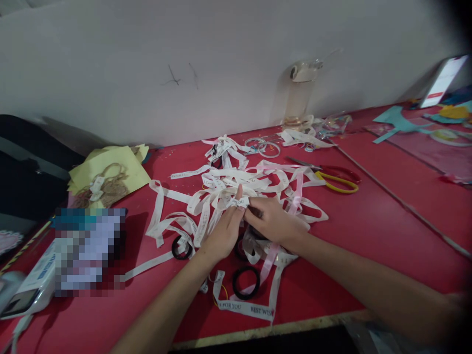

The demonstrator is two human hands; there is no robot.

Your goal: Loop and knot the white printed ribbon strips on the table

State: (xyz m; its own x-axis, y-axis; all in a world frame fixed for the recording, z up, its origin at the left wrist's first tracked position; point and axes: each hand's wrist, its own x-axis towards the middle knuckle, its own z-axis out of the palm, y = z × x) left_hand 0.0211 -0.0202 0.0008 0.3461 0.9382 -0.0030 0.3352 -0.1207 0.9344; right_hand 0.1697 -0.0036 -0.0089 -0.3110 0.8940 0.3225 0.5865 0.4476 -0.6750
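Note:
Both my hands meet over a heap of white printed ribbon point(206, 216). My left hand point(226, 228) pinches a short piece of printed ribbon point(239, 202), with the thumb pointing up. From the right side, the fingers of my right hand point(271, 216) close on the same piece. Some of its fingertips are hidden. Pink ribbon point(297, 196) runs through the heap. Black rings point(246, 282) lie below my hands, and another black ring point(182, 247) sits to the left. A loose ribbon end point(245, 309) with printed words stretches near the table's front edge.
Scissors point(337, 182) with yellow and red handles lie right of the heap. Behind are silvery rings point(268, 149) and a clear bottle point(298, 93) by the wall. Yellow paper with twine point(110, 184) is at left, a lit phone point(444, 81) at far right.

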